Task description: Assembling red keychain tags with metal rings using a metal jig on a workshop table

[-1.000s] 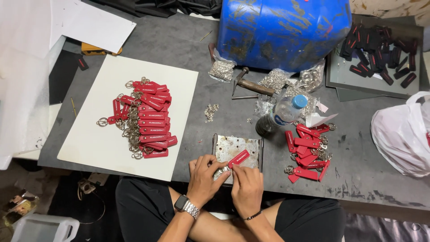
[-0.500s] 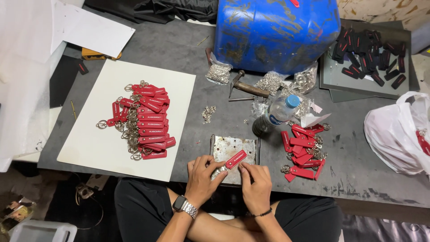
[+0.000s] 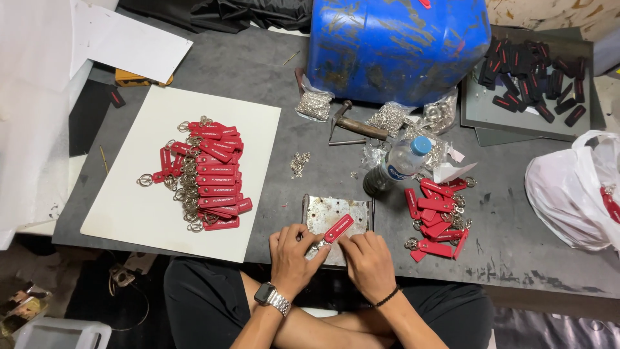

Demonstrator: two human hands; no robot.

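My left hand (image 3: pixel 292 257), with a metal watch on its wrist, and my right hand (image 3: pixel 369 262) meet over a worn metal plate (image 3: pixel 326 214) at the near edge of the dark table. Between their fingertips they hold a red tag (image 3: pixel 338 228) that lies slanted across the plate, with a small metal ring at its lower left end. A pile of red tags with rings (image 3: pixel 208 177) lies on a white board (image 3: pixel 152 213) to the left. Another heap of red tags (image 3: pixel 436 211) sits just right of the plate.
A big blue drum (image 3: pixel 397 46) stands at the back. A hammer (image 3: pixel 358 125), bags of metal rings (image 3: pixel 314 105) and a plastic bottle (image 3: pixel 395 165) lie in front of it. Black tags fill a grey tray (image 3: pixel 479 113) far right; a white plastic bag (image 3: pixel 571 190) sits below it.
The hands stay at the plate with the red tag; their fingers have shifted slightly around its ring end. The view has drifted a little.
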